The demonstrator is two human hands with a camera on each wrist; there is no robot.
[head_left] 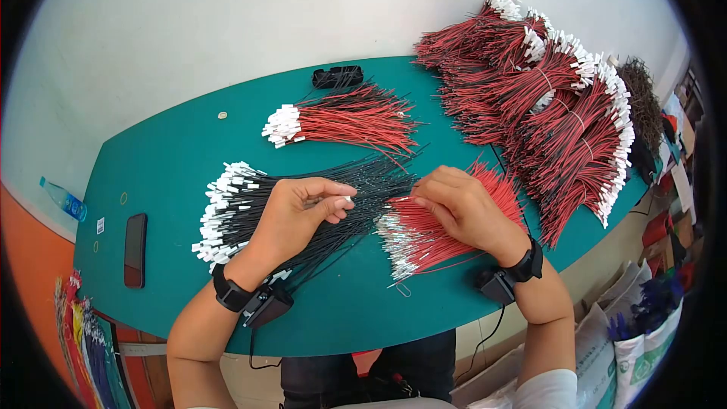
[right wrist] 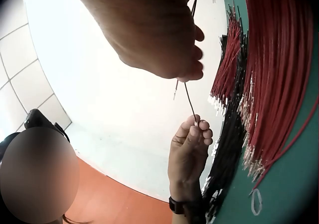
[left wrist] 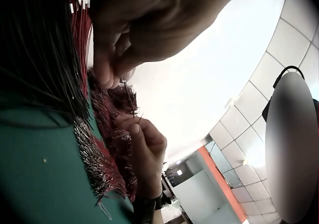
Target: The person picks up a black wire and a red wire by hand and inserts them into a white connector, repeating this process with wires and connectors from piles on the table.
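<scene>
Thumb and fingers of my left hand (head_left: 299,212) pinch a small white connector (head_left: 348,198) above the table. From it a thin dark wire (right wrist: 190,102) runs across to my right hand (head_left: 466,204), whose fingertips pinch it. A second short wire end (right wrist: 175,90) with a metal tip sticks out below the right fingers. Under the left hand lies a spread bundle of black wires (head_left: 295,229) with white connectors at the left end. Beneath the right hand is a bundle of red wires (head_left: 424,246), bare metal tips facing left.
A red-and-black wire bundle (head_left: 356,121) with white connectors lies farther back, near a black holder (head_left: 338,76). Large tied bundles (head_left: 545,106) are heaped at the right. A phone (head_left: 135,250) and a bottle (head_left: 63,199) are at the left of the green table (head_left: 174,136).
</scene>
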